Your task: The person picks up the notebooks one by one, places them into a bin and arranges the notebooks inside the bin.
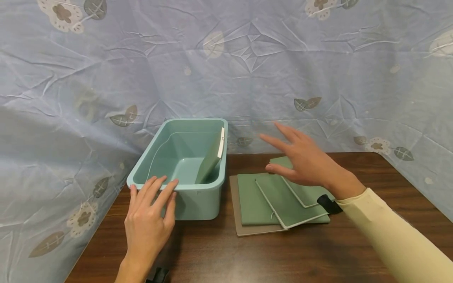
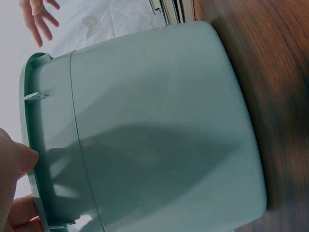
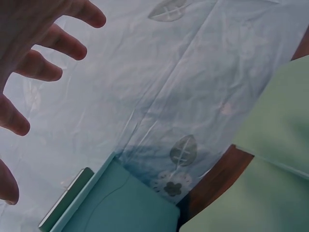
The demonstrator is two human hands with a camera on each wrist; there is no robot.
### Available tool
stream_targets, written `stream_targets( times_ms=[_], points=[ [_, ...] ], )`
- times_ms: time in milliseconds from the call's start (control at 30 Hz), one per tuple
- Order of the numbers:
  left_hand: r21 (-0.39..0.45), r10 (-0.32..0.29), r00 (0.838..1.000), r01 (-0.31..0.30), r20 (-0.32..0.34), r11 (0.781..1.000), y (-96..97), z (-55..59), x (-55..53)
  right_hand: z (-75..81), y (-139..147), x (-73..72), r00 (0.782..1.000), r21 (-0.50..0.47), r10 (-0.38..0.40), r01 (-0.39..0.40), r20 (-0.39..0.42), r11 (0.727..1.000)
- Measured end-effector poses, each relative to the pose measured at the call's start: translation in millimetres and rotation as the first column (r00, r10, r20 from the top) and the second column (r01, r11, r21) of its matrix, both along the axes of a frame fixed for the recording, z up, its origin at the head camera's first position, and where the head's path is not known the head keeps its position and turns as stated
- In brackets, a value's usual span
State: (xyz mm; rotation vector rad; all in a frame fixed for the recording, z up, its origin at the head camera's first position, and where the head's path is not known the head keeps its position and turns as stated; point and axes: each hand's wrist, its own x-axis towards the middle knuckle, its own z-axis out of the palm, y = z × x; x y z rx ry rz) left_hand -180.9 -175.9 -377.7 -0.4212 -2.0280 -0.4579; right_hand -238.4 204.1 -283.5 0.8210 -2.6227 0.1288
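Note:
A light teal plastic bin (image 1: 196, 204) stands on the table. My left hand (image 1: 150, 214) holds its near rim, fingers over the edge and thumb against the outside, as the left wrist view also shows. Inside the bin, a green notebook (image 1: 209, 159) leans upright against the right wall, its pale page edge (image 3: 65, 200) facing up. My right hand (image 1: 306, 159) hovers with spread fingers above a loose pile of green notebooks (image 1: 255, 200), holding nothing. Under that pile lies a grey-brown notebook (image 1: 238, 212).
The dark wood-grain table (image 1: 226, 259) ends at a lilac floral cloth (image 1: 247, 86), which hangs behind it and along both sides. The notebook pile lies right of the bin, overlapping and fanned. Black straps are on both wrists.

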Motion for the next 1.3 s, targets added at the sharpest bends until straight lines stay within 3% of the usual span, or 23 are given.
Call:
stream_targets(
  times_ms=[600,1033,1300],
  points=[
    [0.002,-0.004,1.000,0.004,-0.013,1.000,0.1,1.5,0.4,-14.6,33.0,5.7,0.995,-0.024,-0.071,0.073,0.076,0.997],
    [0.012,-0.009,1.000,0.009,-0.021,1.000,1.2,1.5,0.5,-20.0,44.2,7.0,0.995,-0.024,-0.083,0.085,0.060,0.996],
    [0.035,-0.018,0.999,0.019,-0.047,0.999,1.9,2.5,-0.3,-26.3,45.5,6.8,0.988,0.013,-0.122,0.122,0.092,0.992]
  ],
)
